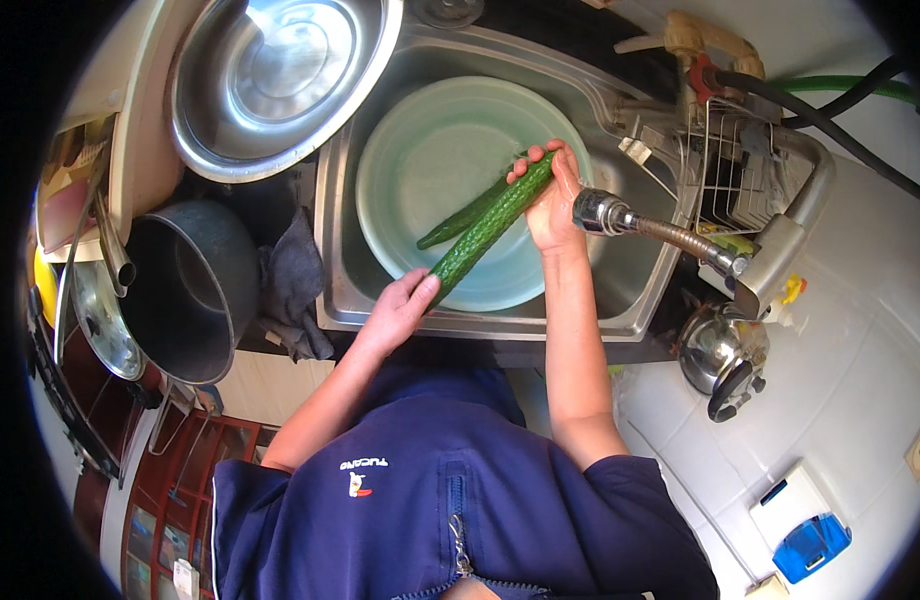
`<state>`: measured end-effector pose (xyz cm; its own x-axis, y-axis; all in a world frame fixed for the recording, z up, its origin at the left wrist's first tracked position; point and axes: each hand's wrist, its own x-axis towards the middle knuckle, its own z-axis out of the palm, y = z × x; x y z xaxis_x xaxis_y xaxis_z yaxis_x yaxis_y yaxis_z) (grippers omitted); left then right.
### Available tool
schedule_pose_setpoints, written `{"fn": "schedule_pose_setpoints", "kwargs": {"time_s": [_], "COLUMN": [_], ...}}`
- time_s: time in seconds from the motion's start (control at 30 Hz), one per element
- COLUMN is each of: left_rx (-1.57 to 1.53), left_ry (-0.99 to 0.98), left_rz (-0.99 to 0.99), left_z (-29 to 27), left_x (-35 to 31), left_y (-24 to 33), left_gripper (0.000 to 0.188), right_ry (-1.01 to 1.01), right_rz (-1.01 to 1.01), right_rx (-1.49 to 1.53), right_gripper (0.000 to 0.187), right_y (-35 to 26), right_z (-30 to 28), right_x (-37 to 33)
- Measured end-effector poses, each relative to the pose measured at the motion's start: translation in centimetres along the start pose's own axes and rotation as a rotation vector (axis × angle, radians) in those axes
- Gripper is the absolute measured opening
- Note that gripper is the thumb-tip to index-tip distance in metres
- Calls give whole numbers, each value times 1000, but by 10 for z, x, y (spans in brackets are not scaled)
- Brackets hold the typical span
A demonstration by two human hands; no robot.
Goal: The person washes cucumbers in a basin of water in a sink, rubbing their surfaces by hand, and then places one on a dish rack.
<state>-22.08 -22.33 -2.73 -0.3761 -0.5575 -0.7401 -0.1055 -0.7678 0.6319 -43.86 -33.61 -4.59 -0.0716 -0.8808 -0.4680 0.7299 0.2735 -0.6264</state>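
Blue jacket (pixel 450 500) fills lower frame; both forearms reach up to the sink (pixel 630 300). Left hand (pixel 400 308) grips a cucumber's (pixel 490 228) lower end, right hand (pixel 552 200) is clamped on its top, over a pale basin (pixel 430 150) at centre. Second cucumber (pixel 458 220) lies beneath. Looks like washing; faucet head (pixel 600 212) touches right hand, crowding it. Pot (pixel 195 290) left, steel bowl (pixel 280 80) upper left.

Cucumbers (pixel 490 225) are dark green and bumpy; basin (pixel 420 150) is pale teal. Sink (pixel 640 290) is shiny steel; jacket (pixel 460 500) is navy.
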Motion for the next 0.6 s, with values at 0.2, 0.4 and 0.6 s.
{"fn": "schedule_pose_setpoints", "kwargs": {"time_s": [0.2,0.4,0.6], "left_rx": [278,-436,-279], "left_ry": [42,-358,-271], "left_rz": [153,-244,-173], "left_z": [4,-12,-13], "left_x": [-4,-4,-1], "left_y": [-3,-3,-3], "left_gripper": [42,48,46], "right_ry": [110,1,-122], "right_rz": [176,244,218], "right_rx": [81,261,311], "right_gripper": [26,26,23], "right_y": [-4,-16,-21], "right_z": [-15,3,6], "right_x": [8,-7,-9]}}
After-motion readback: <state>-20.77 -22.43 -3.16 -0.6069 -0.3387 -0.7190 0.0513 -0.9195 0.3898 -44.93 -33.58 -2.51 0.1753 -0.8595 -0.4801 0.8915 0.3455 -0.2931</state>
